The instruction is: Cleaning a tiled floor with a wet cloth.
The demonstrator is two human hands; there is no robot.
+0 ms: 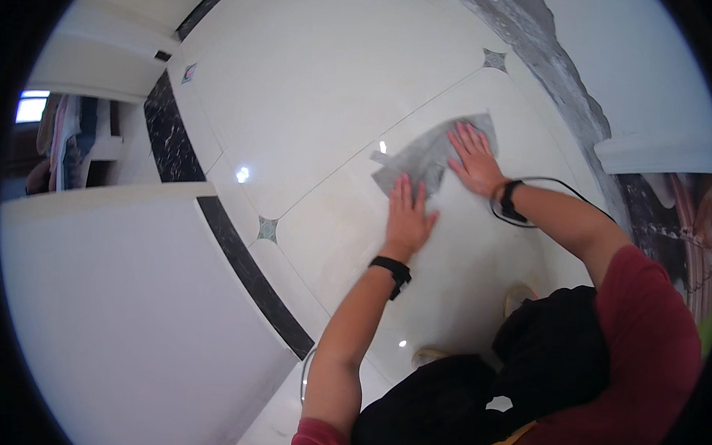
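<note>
A thin grey cloth (420, 151) lies spread and creased on the glossy cream floor tiles (324, 121). My left hand (410, 218) rests palm down with its fingertips on the cloth's near edge, fingers slightly apart. Farther right, my right hand (474, 159) lies flat on the cloth's right part, fingers spread. Neither hand is closed around the fabric. Each wrist wears a black band, and a dark cable (560, 182) loops by the right wrist.
A white wall (124, 291) with dark marble skirting (251, 272) stands at the left. Past it is a dark marble threshold strip (174, 134) at a doorway. Rough grey mortar (564, 71) runs along the right wall's base. My shoes (430, 357) are on the floor close by.
</note>
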